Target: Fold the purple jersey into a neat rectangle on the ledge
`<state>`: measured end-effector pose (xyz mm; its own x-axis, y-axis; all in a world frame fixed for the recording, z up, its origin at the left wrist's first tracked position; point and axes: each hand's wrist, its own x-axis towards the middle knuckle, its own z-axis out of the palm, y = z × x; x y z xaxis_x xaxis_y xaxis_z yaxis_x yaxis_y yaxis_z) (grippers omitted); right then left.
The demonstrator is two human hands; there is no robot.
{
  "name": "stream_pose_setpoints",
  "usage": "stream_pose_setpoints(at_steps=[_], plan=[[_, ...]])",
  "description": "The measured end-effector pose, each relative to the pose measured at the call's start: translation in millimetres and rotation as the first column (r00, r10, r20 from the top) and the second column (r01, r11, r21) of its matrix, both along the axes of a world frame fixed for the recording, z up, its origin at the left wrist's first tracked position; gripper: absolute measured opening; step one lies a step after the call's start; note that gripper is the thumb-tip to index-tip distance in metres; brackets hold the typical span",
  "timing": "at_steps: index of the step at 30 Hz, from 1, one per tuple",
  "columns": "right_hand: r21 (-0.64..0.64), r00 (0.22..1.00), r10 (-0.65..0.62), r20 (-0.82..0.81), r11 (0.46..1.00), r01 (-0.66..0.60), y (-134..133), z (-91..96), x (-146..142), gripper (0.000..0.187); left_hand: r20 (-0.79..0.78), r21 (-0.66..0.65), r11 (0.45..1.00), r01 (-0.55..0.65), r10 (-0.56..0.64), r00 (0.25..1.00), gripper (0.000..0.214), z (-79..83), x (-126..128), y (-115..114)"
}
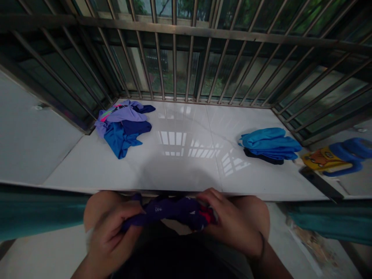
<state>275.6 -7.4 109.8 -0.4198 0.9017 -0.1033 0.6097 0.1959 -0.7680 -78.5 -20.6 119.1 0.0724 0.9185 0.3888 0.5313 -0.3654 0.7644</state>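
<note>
A dark purple garment (pixel 174 209) with small white prints and a red patch at its right end stretches between my two hands, above my lap. My left hand (pixel 113 228) grips its left end, fingers closed round the cloth. At the red end, my right hand (pixel 229 221) is closed on the fabric, thumb and fingers pinching it; a dark band circles that wrist. Bunched up and partly hidden by the fingers, the garment's exact kind cannot be made out.
Crumpled lavender and blue clothes (pixel 122 124) lie at the left of the white tiled ledge (pixel 186 166). Folded blue clothes (pixel 269 143) sit at its right, near a yellow and blue cup (pixel 328 159) and a dark flat object (pixel 321 184). Metal bars (pixel 174 58) border the back.
</note>
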Motion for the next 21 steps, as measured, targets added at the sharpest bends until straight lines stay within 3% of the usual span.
stream_pose_setpoints(at_steps=[2,4,6,8,13,17,21], plan=[[-0.029,0.996,0.079,-0.036,0.996,-0.08,-6,-11.5,-24,0.087,-0.121,0.142,0.978,0.151,-0.135,0.984,0.014,4.3,21,0],[-0.067,0.978,0.184,-0.098,0.979,-0.191,-11,-19.2,-42,0.102,-0.224,0.183,0.951,0.248,-0.205,0.953,0.015,7.7,37,2],[-0.092,0.943,0.269,-0.195,0.952,-0.291,-14,-21.9,-53,0.103,-0.271,0.179,0.937,0.301,-0.247,0.931,0.016,9.1,49,5],[-0.097,0.92,0.268,-0.287,0.947,-0.306,-16,-21.1,-59,0.09,-0.264,0.175,0.936,0.305,-0.254,0.93,0.019,8.3,55,6],[-0.078,0.953,0.048,-0.299,0.994,-0.075,-18,-23.2,-62,0.037,-0.236,0.154,0.936,0.316,-0.275,0.932,0.018,3.0,64,2],[-0.06,0.976,-0.1,-0.193,0.994,0.09,-14,-36.7,-56,0.027,-0.247,0.179,0.943,0.281,-0.234,0.94,0.016,0.2,63,-2],[-0.031,0.983,-0.176,-0.043,0.984,0.175,-3,-56.1,-39,0.029,-0.183,0.16,0.977,0.14,-0.11,0.977,0.014,-2.2,50,-3]])
